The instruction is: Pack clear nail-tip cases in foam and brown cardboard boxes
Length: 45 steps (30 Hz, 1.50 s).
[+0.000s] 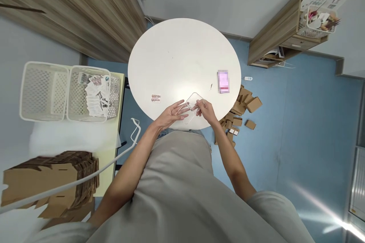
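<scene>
Near the front edge of the round white table [176, 57], a clear plastic case [194, 96] is in my hands, its two see-through halves spread apart. My right hand [207, 111] pinches the case at its right side between thumb and fingers. Around the left side of the nearer half, my left hand [171, 114] has its fingers and thumb, with some fingertips seen through the plastic. Left of my hands lies a small card [156, 98] with two rows of reddish oval pieces. A flat rectangular thing with a blurred pink face [223, 81] rests at the table's right.
On the left, a side table [108, 174] bears two white baskets [45, 91], one with white packets [97, 97], and stacked flat cardboard boxes [57, 178]. A white curved bar [114, 159] crosses there. Small brown boxes [239, 104] lie on the floor at right, near a wooden cabinet [279, 34].
</scene>
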Motion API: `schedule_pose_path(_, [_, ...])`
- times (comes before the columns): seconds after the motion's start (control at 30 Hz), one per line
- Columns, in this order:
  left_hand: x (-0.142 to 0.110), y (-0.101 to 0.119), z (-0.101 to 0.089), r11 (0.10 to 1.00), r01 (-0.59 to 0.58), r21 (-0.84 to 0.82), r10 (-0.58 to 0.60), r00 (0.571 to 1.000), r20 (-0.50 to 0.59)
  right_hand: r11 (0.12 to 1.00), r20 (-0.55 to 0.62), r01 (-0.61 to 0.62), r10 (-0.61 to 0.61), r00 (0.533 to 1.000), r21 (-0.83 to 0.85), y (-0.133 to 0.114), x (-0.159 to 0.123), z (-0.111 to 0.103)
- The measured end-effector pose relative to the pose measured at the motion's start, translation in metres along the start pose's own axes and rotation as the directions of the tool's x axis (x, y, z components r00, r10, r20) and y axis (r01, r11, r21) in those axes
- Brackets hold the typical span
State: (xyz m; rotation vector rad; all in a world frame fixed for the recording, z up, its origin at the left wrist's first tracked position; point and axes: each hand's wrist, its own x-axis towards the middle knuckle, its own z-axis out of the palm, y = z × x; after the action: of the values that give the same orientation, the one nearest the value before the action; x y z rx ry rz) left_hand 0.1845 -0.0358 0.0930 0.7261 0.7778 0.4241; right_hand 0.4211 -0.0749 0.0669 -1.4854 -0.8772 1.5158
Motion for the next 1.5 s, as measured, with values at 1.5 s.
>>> schedule_pose_path(1.5, [-0.147, 0.002, -0.176, 0.919, -0.279, -0.280, 0.097, 0.846, -0.524, 0.421, -0.068, -0.074, 0.029, 0.997, -0.904, 0.034, 0.089, 0.181])
